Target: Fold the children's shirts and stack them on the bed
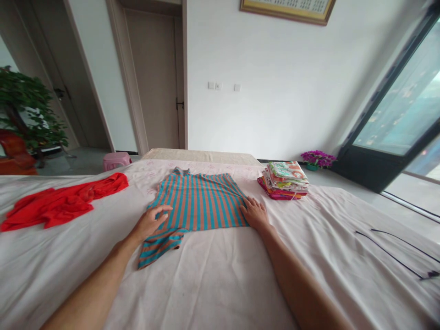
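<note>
A T-shirt (pixel 202 201) with blue and brown stripes lies spread on the pale sheet, its collar end to the left and its hem to the right. One sleeve sticks out toward me at the near left. Over the shirt's left part, near that sleeve, is my left hand (pixel 151 222), fingers stretched out and apart from the thumb; whether it touches the cloth is hard to tell. My right hand (pixel 255 213) rests flat with spread fingers on the hem at the right edge. Neither hand holds anything.
A red garment (pixel 68 199) lies crumpled at the left. Folded patterned cloths (pixel 283 181) are stacked beyond my right hand. A pair of glasses (pixel 398 256) is on the sheet (pixel 213 284) at the right. A pink stool (pixel 117 160) stands behind the sheet's far left edge.
</note>
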The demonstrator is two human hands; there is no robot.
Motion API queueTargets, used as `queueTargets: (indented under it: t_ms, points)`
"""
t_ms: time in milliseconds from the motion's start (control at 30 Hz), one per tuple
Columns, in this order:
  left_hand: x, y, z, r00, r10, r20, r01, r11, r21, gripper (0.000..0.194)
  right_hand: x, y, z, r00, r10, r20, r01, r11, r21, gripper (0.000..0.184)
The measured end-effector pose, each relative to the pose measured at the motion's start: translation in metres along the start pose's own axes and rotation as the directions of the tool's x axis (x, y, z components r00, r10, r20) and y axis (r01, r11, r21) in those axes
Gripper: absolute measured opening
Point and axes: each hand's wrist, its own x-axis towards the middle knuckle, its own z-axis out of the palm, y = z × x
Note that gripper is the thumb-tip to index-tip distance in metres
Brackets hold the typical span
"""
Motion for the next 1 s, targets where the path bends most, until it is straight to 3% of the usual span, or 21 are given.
queueTargets:
  t_ms: [133,233,333,400,500,600,667,733,833,933,1000]
  points:
    - [-0.007,0.027,-0.019,0.996,-0.080,0.031,0.083,0.990,-0.116,0.045,-0.004,0.000,-0.003,0.999,-0.016,-0.047,0.017,0.999,0.028,0.050]
    - [-0.017,0.051,-0.038,0.974,-0.073,0.215,0.099,0.989,-0.113,0.039,-0.006,-0.001,-0.006,0.997,-0.026,-0.071,0.028,0.999,0.035,0.047]
    - [-0.034,0.074,-0.044,0.911,-0.019,0.411,0.003,0.999,0.039,0.035,-0.007,-0.003,-0.007,0.996,-0.035,-0.084,0.038,0.999,0.031,0.045]
    - [-0.049,0.084,-0.037,0.896,0.028,0.442,-0.107,0.982,0.155,0.043,-0.006,-0.003,-0.007,0.996,-0.032,-0.079,0.034,0.999,0.026,0.045]
    - [-0.065,0.088,-0.019,0.911,0.104,0.400,-0.229,0.933,0.279,0.045,-0.005,-0.003,-0.006,0.998,-0.021,-0.062,0.023,0.999,0.023,0.046]
    - [-0.062,0.085,-0.007,0.934,0.090,0.345,-0.203,0.930,0.305,0.036,-0.005,-0.001,-0.003,0.997,-0.028,-0.070,0.030,0.999,0.023,0.046]
    - [-0.048,0.084,-0.006,0.944,0.022,0.329,-0.101,0.969,0.225,0.025,-0.004,0.000,-0.002,0.996,-0.038,-0.085,0.040,0.999,0.023,0.046]
    - [-0.026,0.083,-0.011,0.951,-0.060,0.304,0.053,0.998,0.032,0.022,-0.004,0.001,-0.001,0.995,-0.038,-0.092,0.040,0.999,0.021,0.046]
    - [0.012,0.077,-0.020,0.968,-0.198,0.156,0.240,0.914,-0.327,0.046,-0.005,0.001,-0.002,0.995,-0.035,-0.089,0.037,0.999,0.018,0.046]
    - [0.036,0.060,-0.029,0.913,-0.408,-0.018,0.355,0.816,-0.457,0.059,-0.005,0.000,-0.004,0.997,-0.033,-0.075,0.035,0.999,0.018,0.046]
    - [0.038,0.046,-0.032,0.863,-0.503,-0.039,0.438,0.785,-0.438,0.058,-0.006,0.001,-0.004,0.997,-0.031,-0.067,0.032,0.999,0.020,0.046]
